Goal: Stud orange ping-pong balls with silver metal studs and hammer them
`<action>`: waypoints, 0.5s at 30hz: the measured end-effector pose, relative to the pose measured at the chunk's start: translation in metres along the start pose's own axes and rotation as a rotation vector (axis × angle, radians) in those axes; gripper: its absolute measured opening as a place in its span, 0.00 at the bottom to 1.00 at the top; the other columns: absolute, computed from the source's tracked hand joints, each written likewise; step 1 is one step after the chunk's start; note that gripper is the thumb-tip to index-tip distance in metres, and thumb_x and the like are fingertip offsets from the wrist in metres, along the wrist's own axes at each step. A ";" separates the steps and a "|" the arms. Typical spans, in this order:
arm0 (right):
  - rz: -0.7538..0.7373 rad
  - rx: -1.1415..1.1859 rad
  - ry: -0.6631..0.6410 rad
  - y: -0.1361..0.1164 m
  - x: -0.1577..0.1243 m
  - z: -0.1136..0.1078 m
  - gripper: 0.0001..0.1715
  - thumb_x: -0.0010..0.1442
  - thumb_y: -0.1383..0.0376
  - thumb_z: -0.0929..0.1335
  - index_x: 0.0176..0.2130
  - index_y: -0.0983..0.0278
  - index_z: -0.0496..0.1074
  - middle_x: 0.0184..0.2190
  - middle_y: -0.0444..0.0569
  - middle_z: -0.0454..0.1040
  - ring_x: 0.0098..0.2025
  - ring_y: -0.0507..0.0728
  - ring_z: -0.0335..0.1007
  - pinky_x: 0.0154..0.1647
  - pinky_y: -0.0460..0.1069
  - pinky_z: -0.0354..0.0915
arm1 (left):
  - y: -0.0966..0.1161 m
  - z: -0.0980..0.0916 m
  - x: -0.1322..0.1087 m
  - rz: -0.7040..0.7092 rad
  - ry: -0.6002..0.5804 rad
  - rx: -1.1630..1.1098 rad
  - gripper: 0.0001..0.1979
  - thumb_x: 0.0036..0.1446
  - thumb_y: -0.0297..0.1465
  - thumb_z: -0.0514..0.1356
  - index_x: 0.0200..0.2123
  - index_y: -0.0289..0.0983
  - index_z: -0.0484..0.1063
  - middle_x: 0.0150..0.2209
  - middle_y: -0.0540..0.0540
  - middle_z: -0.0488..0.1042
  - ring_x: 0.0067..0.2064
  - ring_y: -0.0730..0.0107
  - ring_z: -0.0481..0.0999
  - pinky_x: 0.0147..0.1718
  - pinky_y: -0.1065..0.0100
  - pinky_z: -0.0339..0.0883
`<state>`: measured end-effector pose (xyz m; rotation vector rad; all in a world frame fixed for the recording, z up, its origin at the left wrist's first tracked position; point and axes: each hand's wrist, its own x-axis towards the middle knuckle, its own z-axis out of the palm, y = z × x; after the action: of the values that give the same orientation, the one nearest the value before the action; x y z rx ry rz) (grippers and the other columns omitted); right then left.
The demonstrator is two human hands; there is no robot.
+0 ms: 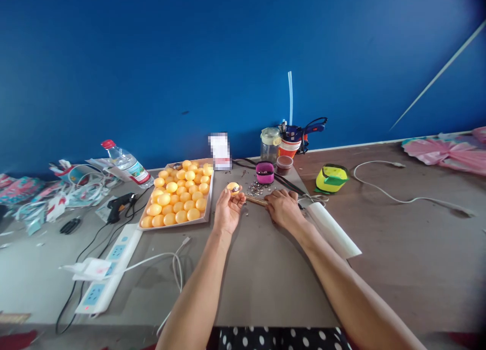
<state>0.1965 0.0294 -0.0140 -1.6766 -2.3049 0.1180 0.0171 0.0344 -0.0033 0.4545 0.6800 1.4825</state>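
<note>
My left hand (pixel 230 208) holds up an orange ball (pixel 233 188) between its fingertips, palm turned upward. A small shiny metal piece sits on that ball. Palm down, my right hand (pixel 283 208) is closed over one end of a thin brown stick (pixel 256 200), which lies low over the table and points toward my left hand. The fingertips of the right hand are partly hidden. Just beyond both hands lies a scatter of small shiny metal pieces (pixel 258 189). A magenta container (pixel 265 173) stands behind them.
A shallow box (pixel 208 200) of orange balls stands left. Nearby are a power strip (pixel 119 269), glue gun (pixel 117 205), white cable (pixel 176 261) and plastic bottle (pixel 127 162). Behind stand a jar (pixel 270 146) and orange cup (pixel 289 148); a yellow-green container (pixel 331 178) and white roll (pixel 334 231) are right.
</note>
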 end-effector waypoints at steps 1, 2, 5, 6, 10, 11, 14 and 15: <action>0.018 -0.013 0.017 0.001 0.001 0.001 0.14 0.58 0.63 0.61 0.40 0.61 0.72 0.38 0.53 0.71 0.44 0.60 0.59 0.44 0.54 0.46 | 0.000 0.000 0.000 0.001 0.002 -0.008 0.11 0.51 0.33 0.61 0.36 0.33 0.70 0.36 0.41 0.76 0.31 0.74 0.74 0.36 0.68 0.68; 0.037 -0.026 0.030 0.001 0.002 0.003 0.14 0.58 0.64 0.61 0.40 0.61 0.72 0.38 0.53 0.71 0.44 0.60 0.59 0.45 0.54 0.45 | 0.001 0.000 0.000 0.002 0.004 -0.014 0.11 0.51 0.33 0.61 0.36 0.33 0.70 0.36 0.41 0.76 0.31 0.74 0.74 0.36 0.69 0.68; 0.083 -0.053 0.060 0.000 0.004 0.005 0.14 0.59 0.66 0.60 0.38 0.61 0.72 0.39 0.53 0.71 0.45 0.60 0.58 0.46 0.55 0.45 | 0.001 0.001 -0.001 0.003 -0.003 -0.022 0.11 0.51 0.33 0.62 0.36 0.33 0.70 0.36 0.42 0.76 0.31 0.74 0.75 0.36 0.69 0.68; 0.094 -0.055 0.072 0.000 0.005 0.006 0.14 0.59 0.66 0.60 0.38 0.61 0.72 0.39 0.53 0.71 0.45 0.60 0.58 0.46 0.55 0.45 | 0.001 0.001 -0.001 0.004 -0.006 -0.023 0.11 0.51 0.33 0.62 0.36 0.33 0.70 0.36 0.42 0.76 0.31 0.74 0.75 0.35 0.69 0.68; 0.107 -0.017 0.170 -0.002 0.004 0.004 0.15 0.59 0.65 0.60 0.42 0.62 0.72 0.43 0.53 0.69 0.46 0.60 0.59 0.47 0.55 0.48 | 0.000 0.001 -0.002 -0.003 -0.017 -0.022 0.12 0.50 0.33 0.62 0.37 0.33 0.70 0.36 0.42 0.76 0.31 0.74 0.74 0.35 0.69 0.68; 0.099 0.003 0.194 -0.002 0.004 0.004 0.15 0.60 0.65 0.59 0.43 0.62 0.71 0.42 0.54 0.70 0.46 0.60 0.60 0.47 0.55 0.49 | 0.000 0.001 -0.002 -0.002 -0.017 -0.021 0.12 0.50 0.33 0.62 0.36 0.33 0.70 0.36 0.42 0.76 0.31 0.74 0.74 0.34 0.69 0.68; 0.016 0.080 0.206 -0.005 0.002 0.006 0.17 0.61 0.65 0.58 0.44 0.65 0.71 0.40 0.55 0.70 0.44 0.59 0.62 0.46 0.54 0.55 | 0.001 0.000 -0.001 0.019 -0.007 -0.024 0.13 0.50 0.35 0.62 0.36 0.33 0.70 0.37 0.42 0.76 0.31 0.74 0.74 0.34 0.70 0.68; -0.032 0.108 0.197 -0.007 0.002 0.008 0.18 0.62 0.65 0.58 0.45 0.65 0.71 0.41 0.55 0.70 0.44 0.59 0.62 0.47 0.53 0.56 | 0.001 0.000 -0.001 0.028 0.001 -0.029 0.13 0.50 0.35 0.62 0.36 0.33 0.70 0.37 0.42 0.75 0.31 0.74 0.74 0.35 0.70 0.68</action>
<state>0.1872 0.0299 -0.0194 -1.5258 -2.1400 0.0660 0.0157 0.0339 -0.0026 0.4422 0.6548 1.5172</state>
